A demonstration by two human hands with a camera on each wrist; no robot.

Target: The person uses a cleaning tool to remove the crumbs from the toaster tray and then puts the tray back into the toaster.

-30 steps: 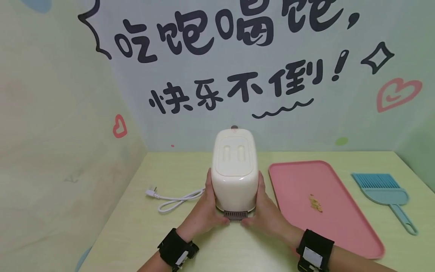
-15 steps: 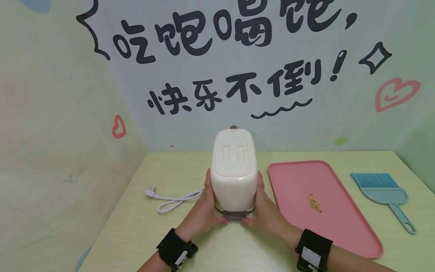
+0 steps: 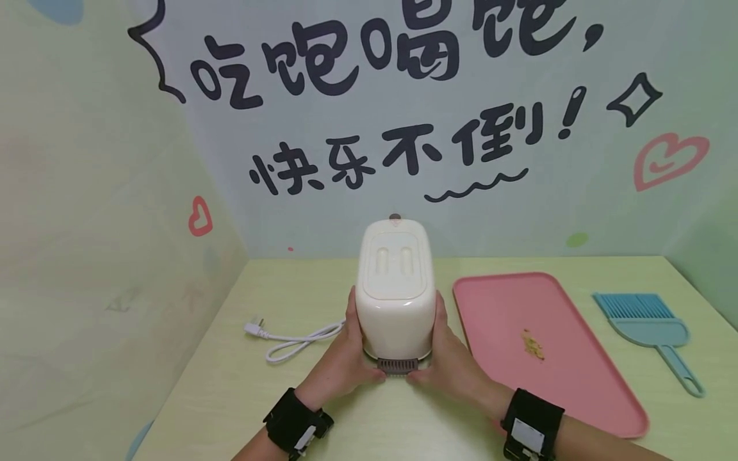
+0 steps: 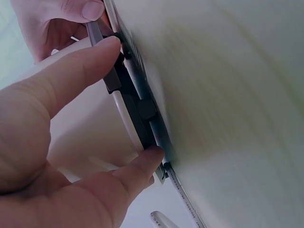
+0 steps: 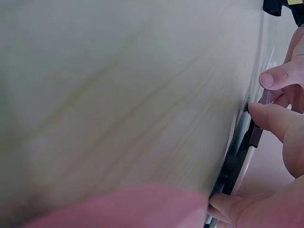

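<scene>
A cream toaster with a lidded top stands on the table in the head view, its narrow end towards me. At the foot of that end is a dark grey ribbed piece. My left hand grips the toaster low on its left side, and my right hand grips the right side. In the left wrist view, the left thumb lies at the grey piece and a fingertip reaches the black base. The right wrist view has the right thumb likewise at the grey piece.
A white cord with a plug lies left of the toaster. To the right is a pink tray bearing yellowish crumbs. Beyond it lies a blue hand brush. A printed wall closes the table's back edge.
</scene>
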